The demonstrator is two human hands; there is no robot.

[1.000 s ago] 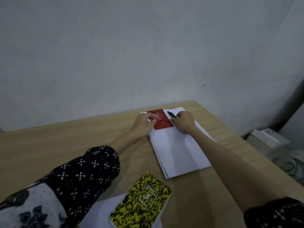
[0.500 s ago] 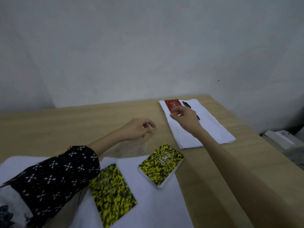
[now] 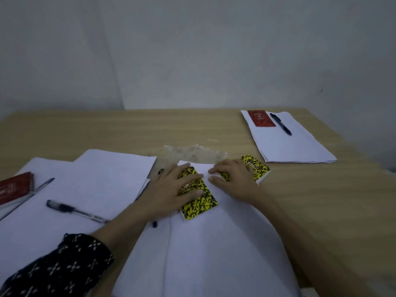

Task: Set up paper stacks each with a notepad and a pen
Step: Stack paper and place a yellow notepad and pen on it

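Observation:
Two yellow-and-black notepads lie on the near paper stack [image 3: 214, 254]. My left hand [image 3: 169, 189] rests flat with fingers apart on the nearer yellow notepad [image 3: 201, 204]. My right hand [image 3: 233, 179] covers the near end of the farther yellow notepad [image 3: 258, 168], fingers curled over its edge. At the far right, a paper stack [image 3: 289, 146] carries a red notepad [image 3: 261, 118] and a black pen [image 3: 280, 124]. A dark pen [image 3: 154, 224] is mostly hidden under my left forearm.
On the left lie overlapping sheets [image 3: 96, 179] with a capped pen [image 3: 75, 210], another pen [image 3: 32, 194] and a red spiral notepad [image 3: 14, 187]. The wooden table [image 3: 128, 129] has a scuffed patch [image 3: 188, 153]. A wall stands right behind it.
Both hands left the far stack with the red notepad and pen and came back to the two yellow notepads. The view swung left, bringing the left sheets and pens into sight.

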